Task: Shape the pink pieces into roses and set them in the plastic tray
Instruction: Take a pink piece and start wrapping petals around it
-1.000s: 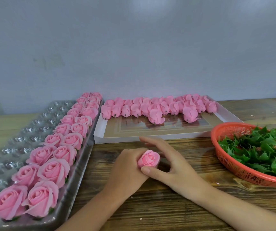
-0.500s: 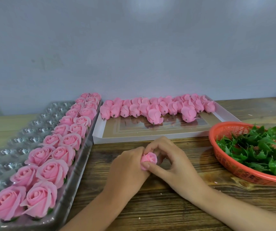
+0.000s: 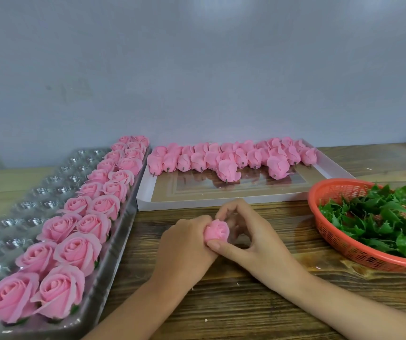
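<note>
The left hand (image 3: 184,241) is closed around the lower part of a pink piece (image 3: 216,230), which is held just above the table (image 3: 246,303), near the middle of the scene. The right hand (image 3: 253,239) is curled about the same piece: its thumb is laid along the near base, and its fingers are arched over the far side. How firmly the fingertips press cannot be told.

The step in hand is judged to be the opening of the petals. It is best done with the base kept pinched by the left hand while the outer petals are eased outward a little at a time, so that the soft material is not torn or flattened.

At the left, the plastic tray (image 3: 32,204) is filled along its right side with two rows of finished roses (image 3: 74,249), running from near to far; the cups to their left are unfilled. Beyond the hands, a shallow white box (image 3: 197,204) is set, and closed pink pieces (image 3: 226,158) are lined along its far edge, with two lying slightly nearer. At the right, an orange basket (image 3: 332,185) is heaped with green leaves (image 3: 381,217).
</note>
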Tool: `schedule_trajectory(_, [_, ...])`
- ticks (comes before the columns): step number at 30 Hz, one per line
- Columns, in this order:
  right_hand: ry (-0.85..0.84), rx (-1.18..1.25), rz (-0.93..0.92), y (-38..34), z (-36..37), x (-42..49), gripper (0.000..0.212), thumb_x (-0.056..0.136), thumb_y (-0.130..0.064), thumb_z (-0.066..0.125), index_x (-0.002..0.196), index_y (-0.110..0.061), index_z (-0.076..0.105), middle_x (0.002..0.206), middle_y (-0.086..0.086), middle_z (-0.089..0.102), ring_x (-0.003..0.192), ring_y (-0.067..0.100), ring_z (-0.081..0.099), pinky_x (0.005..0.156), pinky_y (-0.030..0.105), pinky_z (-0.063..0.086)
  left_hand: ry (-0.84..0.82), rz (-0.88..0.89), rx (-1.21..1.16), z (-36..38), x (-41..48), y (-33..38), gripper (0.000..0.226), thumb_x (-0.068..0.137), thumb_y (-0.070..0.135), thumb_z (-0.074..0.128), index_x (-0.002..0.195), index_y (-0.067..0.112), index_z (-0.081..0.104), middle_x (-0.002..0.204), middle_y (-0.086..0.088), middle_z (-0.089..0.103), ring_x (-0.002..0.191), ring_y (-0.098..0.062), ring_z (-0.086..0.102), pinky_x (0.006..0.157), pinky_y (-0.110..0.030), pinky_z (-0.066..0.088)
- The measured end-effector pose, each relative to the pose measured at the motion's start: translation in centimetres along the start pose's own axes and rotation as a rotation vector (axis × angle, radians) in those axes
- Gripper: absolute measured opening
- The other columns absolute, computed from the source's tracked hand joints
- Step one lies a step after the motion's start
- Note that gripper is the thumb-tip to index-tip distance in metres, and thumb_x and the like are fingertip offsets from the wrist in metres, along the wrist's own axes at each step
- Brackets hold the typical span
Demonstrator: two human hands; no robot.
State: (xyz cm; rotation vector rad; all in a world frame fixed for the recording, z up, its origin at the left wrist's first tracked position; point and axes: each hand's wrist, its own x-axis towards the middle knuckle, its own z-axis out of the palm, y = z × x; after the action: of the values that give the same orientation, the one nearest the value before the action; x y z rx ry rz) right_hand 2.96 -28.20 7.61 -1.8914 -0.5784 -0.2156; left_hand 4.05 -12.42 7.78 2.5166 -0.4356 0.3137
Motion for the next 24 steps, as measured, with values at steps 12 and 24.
schedule_trajectory(12, [-0.027, -0.041, -0.087, 0.01, -0.22, -0.05, 0.015, 0.085, -0.010, 0.075, 0.091, -0.020, 0.065, 0.091, -0.009, 0.060, 0.087, 0.018, 0.061, 0.079, 0.038, 0.052, -0.058, 0.010, -0.026, -0.10, 0.00, 0.21, 0.021, 0.083, 0.049, 0.061, 0.069, 0.038, 0.048, 0.059, 0.018, 0.051, 0.058, 0.000, 0.052, 0.051, -0.013, 0.027])
schedule_trajectory(24, [-0.032, -0.079, -0.101, -0.38, -0.11, -0.16, 0.026, 0.080, -0.036, 0.074, 0.100, -0.027, 0.059, 0.096, -0.011, 0.057, 0.086, 0.017, 0.058, 0.076, 0.036, 0.050, 0.039, 0.144, 0.063, -0.18, -0.46, 0.46, 0.017, 0.091, 0.040, 0.055, 0.093, 0.026, 0.063, 0.080, 0.012, 0.064, 0.071, -0.006, 0.060, 0.066, -0.022, 0.046])
